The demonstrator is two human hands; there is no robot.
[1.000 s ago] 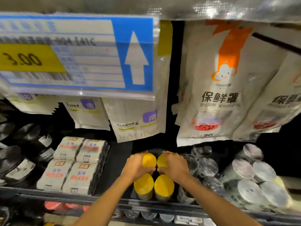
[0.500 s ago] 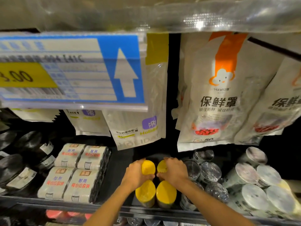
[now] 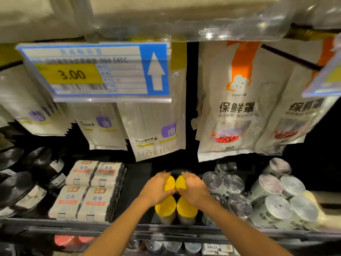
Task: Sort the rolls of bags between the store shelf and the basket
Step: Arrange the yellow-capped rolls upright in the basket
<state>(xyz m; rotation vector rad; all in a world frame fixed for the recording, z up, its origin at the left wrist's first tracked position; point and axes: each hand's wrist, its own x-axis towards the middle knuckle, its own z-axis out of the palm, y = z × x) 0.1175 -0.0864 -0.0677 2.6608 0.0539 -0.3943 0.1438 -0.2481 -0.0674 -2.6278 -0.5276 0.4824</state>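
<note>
1. Yellow rolls (image 3: 166,207) stand in two rows on the shelf (image 3: 129,225); our left hand (image 3: 156,189) and right hand (image 3: 193,189) each curl around one back roll (image 3: 170,182).
2. Next, we judge, both must lift over the front pair (image 3: 187,207).

I'm in a shop, at the shelving: a blue-and-yellow price label (image 3: 96,71) in a clear holder reads 3.00. White printed packets (image 3: 234,108) hang in rows from black pegs (image 3: 287,56). The dark metal shelf (image 3: 55,223) below carries yellow-topped rolls (image 3: 166,206), silver-topped rolls (image 3: 276,205) and white wrapped packs (image 3: 94,198), several of each.
</note>
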